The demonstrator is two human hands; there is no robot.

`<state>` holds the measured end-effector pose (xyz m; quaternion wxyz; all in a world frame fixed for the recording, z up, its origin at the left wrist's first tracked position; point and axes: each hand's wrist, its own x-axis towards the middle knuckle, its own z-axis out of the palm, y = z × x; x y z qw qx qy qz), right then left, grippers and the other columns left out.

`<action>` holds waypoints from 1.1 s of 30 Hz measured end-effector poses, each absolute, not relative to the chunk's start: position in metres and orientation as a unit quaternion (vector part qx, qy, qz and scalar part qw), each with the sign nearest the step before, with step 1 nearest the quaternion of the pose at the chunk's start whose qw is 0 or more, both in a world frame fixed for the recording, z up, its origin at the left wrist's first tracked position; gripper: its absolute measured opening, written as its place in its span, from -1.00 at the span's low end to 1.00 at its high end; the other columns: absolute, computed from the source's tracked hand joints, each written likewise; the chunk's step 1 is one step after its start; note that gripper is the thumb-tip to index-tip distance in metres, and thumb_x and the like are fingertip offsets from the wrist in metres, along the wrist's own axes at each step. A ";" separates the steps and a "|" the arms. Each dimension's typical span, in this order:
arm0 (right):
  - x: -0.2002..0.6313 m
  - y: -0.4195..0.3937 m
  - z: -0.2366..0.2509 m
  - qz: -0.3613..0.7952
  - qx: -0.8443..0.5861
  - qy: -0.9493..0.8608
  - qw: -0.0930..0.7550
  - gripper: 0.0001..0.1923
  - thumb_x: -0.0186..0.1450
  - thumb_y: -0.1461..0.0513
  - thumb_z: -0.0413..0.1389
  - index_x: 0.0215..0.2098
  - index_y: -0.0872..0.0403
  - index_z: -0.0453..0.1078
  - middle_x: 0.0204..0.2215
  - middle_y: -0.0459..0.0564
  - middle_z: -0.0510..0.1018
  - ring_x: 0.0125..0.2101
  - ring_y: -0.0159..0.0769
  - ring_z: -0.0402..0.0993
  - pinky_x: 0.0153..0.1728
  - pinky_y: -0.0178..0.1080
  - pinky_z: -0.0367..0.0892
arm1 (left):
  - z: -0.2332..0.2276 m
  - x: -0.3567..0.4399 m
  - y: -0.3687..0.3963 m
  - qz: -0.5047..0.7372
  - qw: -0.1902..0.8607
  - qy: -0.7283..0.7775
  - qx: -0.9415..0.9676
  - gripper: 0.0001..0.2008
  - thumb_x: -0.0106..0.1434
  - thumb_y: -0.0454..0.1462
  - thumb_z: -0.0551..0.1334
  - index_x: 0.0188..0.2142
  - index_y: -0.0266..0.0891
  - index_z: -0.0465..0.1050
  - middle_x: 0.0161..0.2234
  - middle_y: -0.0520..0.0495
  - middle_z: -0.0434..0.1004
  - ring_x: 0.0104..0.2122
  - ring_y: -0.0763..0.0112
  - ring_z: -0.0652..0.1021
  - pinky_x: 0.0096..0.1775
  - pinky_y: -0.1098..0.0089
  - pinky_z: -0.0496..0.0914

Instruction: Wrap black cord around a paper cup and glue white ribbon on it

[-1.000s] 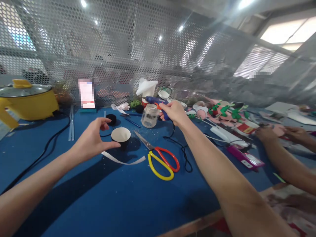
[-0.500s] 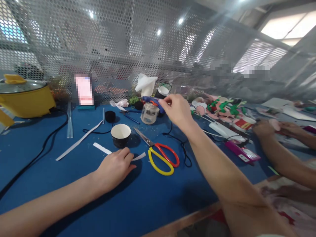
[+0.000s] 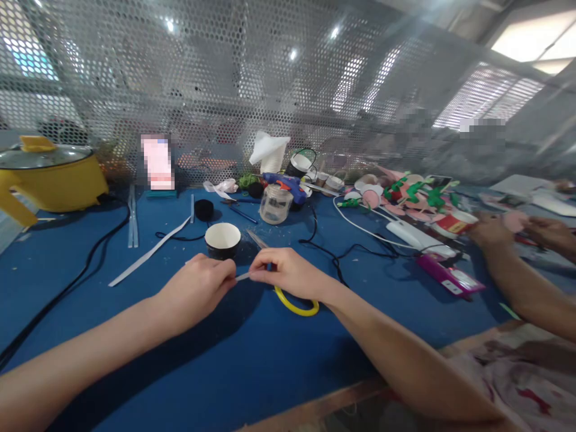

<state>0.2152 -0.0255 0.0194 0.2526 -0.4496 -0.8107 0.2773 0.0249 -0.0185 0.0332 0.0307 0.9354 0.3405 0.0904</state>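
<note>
A short white strip (image 3: pixel 243 276) is stretched between my two hands, low over the blue table. My left hand (image 3: pixel 204 285) pinches its left end, fingers closed. At the other end, the thumb and fingertips of my right hand (image 3: pixel 283 270) grip it. Just behind the hands stands a small black cup with a white inside (image 3: pixel 223 237). The scissors (image 3: pixel 297 305) lie partly hidden under my right hand, with one yellow handle loop and a blade tip showing. A blue glue gun (image 3: pixel 288 185) rests on a clear jar (image 3: pixel 275 205) farther back.
A long white strip (image 3: pixel 150 252) and black yarn ball (image 3: pixel 204 209) lie at left, near a yellow electric pot (image 3: pixel 51 180). A phone (image 3: pixel 157 162) stands behind. Rightward are cords, a white power strip (image 3: pixel 420 238), a purple box (image 3: pixel 450 276), paper flowers and another person's hands (image 3: pixel 495 231).
My right hand has let go of the glue gun, now on the jar, and come down to the left to grip the white strip. My left hand keeps hold of the strip.
</note>
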 end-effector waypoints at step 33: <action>0.196 0.012 0.010 0.152 -0.419 -0.816 0.367 -0.85 0.12 0.33 0.12 -0.55 0.08 0.24 -0.31 0.00 0.45 -0.27 -0.32 0.35 -0.39 -0.29 0.28 | 0.040 -0.001 0.019 0.082 -0.032 0.399 0.913 -0.72 0.19 -0.26 0.04 -0.10 -0.27 0.25 -0.49 -0.05 0.52 -0.51 0.34 0.50 -0.47 0.44 0.24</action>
